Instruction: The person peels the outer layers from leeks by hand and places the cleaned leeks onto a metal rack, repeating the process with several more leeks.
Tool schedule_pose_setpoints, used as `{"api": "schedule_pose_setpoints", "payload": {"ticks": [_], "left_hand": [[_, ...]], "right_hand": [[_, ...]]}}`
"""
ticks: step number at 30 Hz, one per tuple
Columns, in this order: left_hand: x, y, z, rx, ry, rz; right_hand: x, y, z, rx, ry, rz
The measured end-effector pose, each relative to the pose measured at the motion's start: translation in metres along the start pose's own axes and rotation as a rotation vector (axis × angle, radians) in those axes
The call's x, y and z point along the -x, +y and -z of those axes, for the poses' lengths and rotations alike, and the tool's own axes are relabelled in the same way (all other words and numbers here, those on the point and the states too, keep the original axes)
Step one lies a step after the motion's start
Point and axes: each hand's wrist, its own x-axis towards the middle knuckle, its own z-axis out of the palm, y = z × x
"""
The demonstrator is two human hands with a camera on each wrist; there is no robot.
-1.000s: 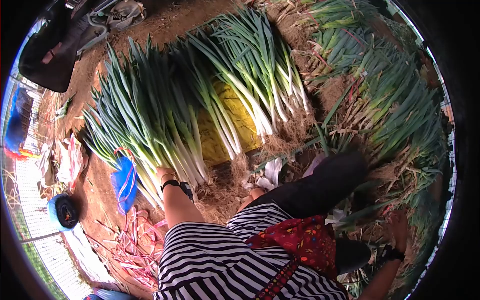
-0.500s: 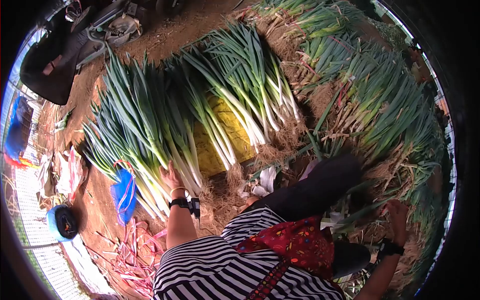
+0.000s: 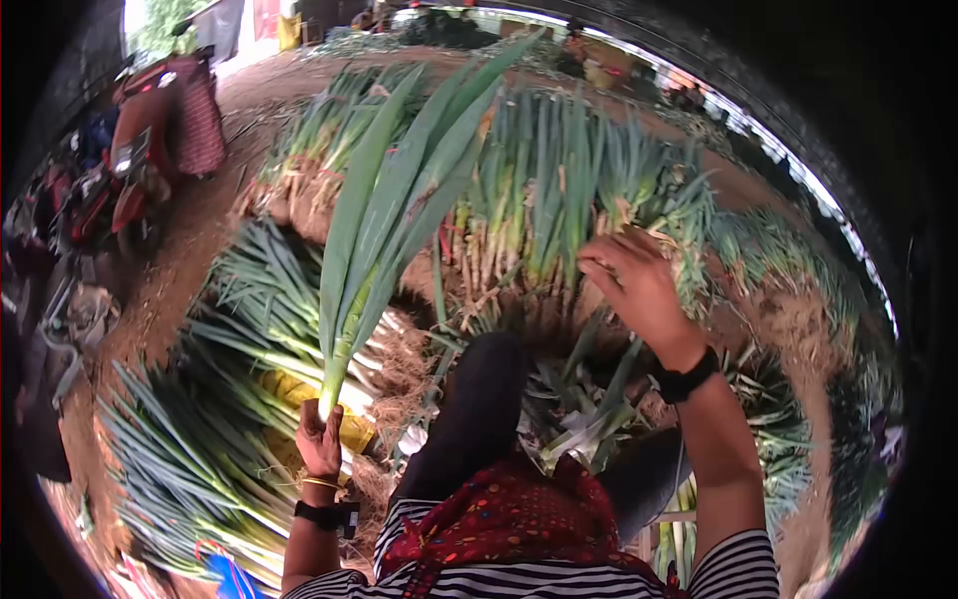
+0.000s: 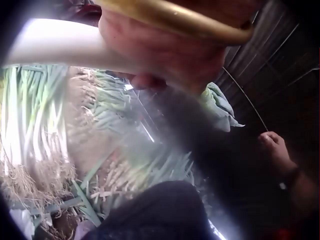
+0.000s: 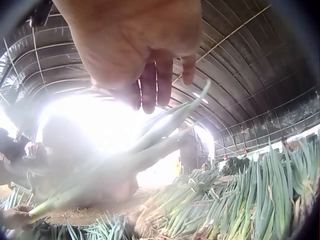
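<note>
My left hand [image 3: 319,446] grips a long green onion [image 3: 364,290] by its pale lower stalk. Its broad dark green leaves fan upward and away in the head view. In the left wrist view the white stalk [image 4: 55,47] runs out to the left of the hand. My right hand [image 3: 641,290] is raised to the right of the leaves, apart from them, fingers loosely bent and holding nothing. The right wrist view shows its fingers hanging down above the onion's leaf tips [image 5: 197,102]. Cleaned green onions [image 3: 180,469] lie in rows at the left.
A yellow sheet [image 3: 354,431] lies under part of the cleaned rows. Bundles of untrimmed green onions [image 3: 539,190] stand ahead, with more [image 3: 768,245] to the right. My bent knee [image 3: 489,374] rises in the middle. A motorcycle [image 3: 135,150] stands far left, a blue bag [image 3: 232,577] lower left.
My left hand has left the rows at the left and now holds a green onion raised in front. My right hand has come up from the lower right. The head view has turned right and up.
</note>
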Motion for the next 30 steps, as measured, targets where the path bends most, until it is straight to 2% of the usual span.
{"api": "schedule_pose_setpoints", "payload": {"ticks": [1,4,8,10,11,12,14,18,20,24,26,30], "left_hand": [[0.003,0.006,-0.012,0.065,-0.071,-0.077],[0.011,0.034,-0.038,0.133,-0.269,-0.037],[0.024,0.072,-0.058,0.176,-0.43,0.002],[0.028,0.082,-0.061,0.162,-0.457,-0.028],[0.03,0.084,-0.063,0.155,-0.471,-0.058],[0.029,0.079,-0.064,0.127,-0.463,-0.122],[0.03,0.085,-0.063,0.098,-0.487,-0.101],[0.032,0.088,-0.063,0.091,-0.512,-0.043],[0.032,0.089,-0.062,0.068,-0.513,-0.068],[0.03,0.086,-0.061,0.004,-0.54,-0.102],[0.029,0.084,-0.059,-0.009,-0.573,-0.125],[0.029,0.08,-0.052,0.099,-0.625,-0.048]], "right_hand": [[-0.006,-0.006,0.003,0.026,0.041,0.035],[-0.013,0.0,0.007,0.129,0.091,0.212],[-0.007,0.018,0.002,0.203,0.128,0.257],[0.002,0.027,0.004,0.318,0.067,0.272],[0.006,0.03,0.006,0.312,0.06,0.261],[0.008,0.033,0.01,0.327,-0.05,0.23],[0.016,0.037,0.014,0.337,-0.205,0.195],[0.029,0.043,0.006,0.298,-0.276,0.156],[0.032,0.041,0.007,0.248,-0.386,0.032],[0.039,0.04,0.0,0.209,-0.357,0.177],[0.033,0.034,0.006,0.053,-0.553,-0.006],[0.032,0.027,0.007,-0.104,-0.625,-0.085]]}}
